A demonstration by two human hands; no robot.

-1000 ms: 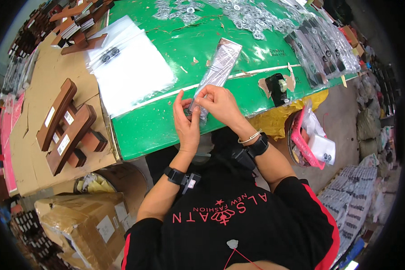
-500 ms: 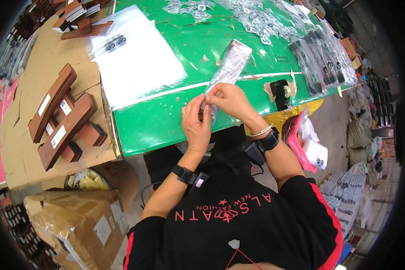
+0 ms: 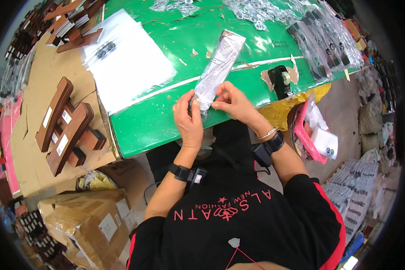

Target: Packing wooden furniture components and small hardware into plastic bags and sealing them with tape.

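A long, flat package wrapped in clear plastic (image 3: 221, 60) lies slanted on the green tabletop, its near end towards me. My left hand (image 3: 190, 121) is closed on that near end, thumb on top and fingers along the left side. Beside the package's right edge is my right hand (image 3: 236, 104), thumb and fingers bent and slightly apart, the thumb at the plastic. Whether that thumb touches the film is hard to make out. A small black tape dispenser (image 3: 281, 83) with a roll of clear tape stands to the right of my right hand.
White plastic sheets or bags (image 3: 130, 67) lie in a stack on the left. Brown curved wooden parts (image 3: 67, 128) rest on cardboard (image 3: 24, 164). Small bagged pieces (image 3: 252, 13) are spread at the back; wrapped dark packages (image 3: 321, 42) lie far right. A pink basket (image 3: 308, 137) stands below.
My right hand has drawn away from the left hand to the package's right side, its pinch loosened. The left hand has taken a fuller hold of the near end. The whole view has shifted slightly.
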